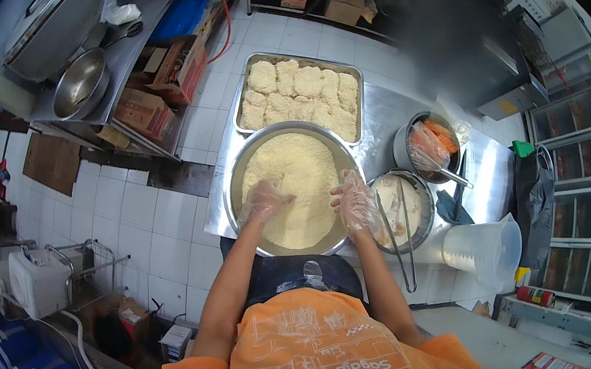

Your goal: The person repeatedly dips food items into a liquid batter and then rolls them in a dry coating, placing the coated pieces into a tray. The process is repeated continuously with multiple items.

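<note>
A large steel bowl [233, 194] of pale yellow breadcrumbs [293, 167] stands at the near edge of a steel table. My left hand [265, 200], in a clear plastic glove, rests in the crumbs at the bowl's left side, fingers spread. My right hand [353, 200], gloved too, is at the bowl's right inner edge, fingers apart; nothing shows in its grasp. Behind the bowl lies a metal tray [361, 104] filled with crumb-coated pieces. To the right, a bowl of whitish batter [399, 200] holds some pieces, with metal tongs [408, 236] lying across it.
A pot [403, 153] with a whisk and orange contents in plastic stands at the right of the steel table [374, 96]. Nearer is a clear plastic jug [483, 250]. A side bench at the left bears a steel bowl [81, 85], with cardboard boxes [142, 113] beneath.
</note>
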{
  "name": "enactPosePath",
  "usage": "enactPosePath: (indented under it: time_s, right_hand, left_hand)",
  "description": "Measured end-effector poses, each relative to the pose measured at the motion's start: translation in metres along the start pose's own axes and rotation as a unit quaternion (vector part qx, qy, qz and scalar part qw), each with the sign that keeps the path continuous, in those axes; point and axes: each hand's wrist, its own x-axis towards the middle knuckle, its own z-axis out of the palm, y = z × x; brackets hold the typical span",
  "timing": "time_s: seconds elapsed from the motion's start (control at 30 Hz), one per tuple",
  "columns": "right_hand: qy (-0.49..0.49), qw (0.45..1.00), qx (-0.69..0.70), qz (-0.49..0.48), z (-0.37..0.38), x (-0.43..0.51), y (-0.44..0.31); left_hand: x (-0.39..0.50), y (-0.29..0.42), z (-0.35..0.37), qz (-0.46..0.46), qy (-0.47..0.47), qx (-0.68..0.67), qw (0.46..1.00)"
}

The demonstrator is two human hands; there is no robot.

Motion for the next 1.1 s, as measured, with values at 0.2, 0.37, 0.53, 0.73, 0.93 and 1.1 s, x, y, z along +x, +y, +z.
enactPosePath:
  time_s: [0.2, 0.37, 0.53, 0.73, 0.93, 1.1]
  right_hand:
    - [0.003, 0.993, -0.079, 0.087, -0.012, -0.040, -0.021]
    - [-0.046, 0.981, -0.126, 0.139, -0.007, -0.058, -0.020]
    - [-0.080, 0.975, -0.092, 0.188, 0.010, -0.052, 0.003]
    - [-0.080, 0.924, 0.254, 0.273, 0.059, -0.041, 0.003]
    - [-0.095, 0.965, 0.191, 0.153, 0.089, 0.005, 0.011]
    - [-0.128, 0.971, 0.163, 0.115, 0.088, 0.042, 0.019]
  left_hand:
    - [0.000, 0.011, -0.008, 0.009, -0.055, -0.055, 0.997]
    - [-0.009, 0.026, -0.018, -0.029, -0.074, -0.238, 0.968]
    - [-0.022, 0.053, -0.032, -0.114, -0.079, -0.275, 0.951]
    - [-0.041, 0.059, -0.054, -0.089, -0.115, -0.406, 0.902]
    - [-0.072, 0.033, -0.043, -0.127, -0.058, -0.458, 0.878]
    - [-0.089, 0.007, -0.041, -0.108, -0.096, -0.471, 0.870]
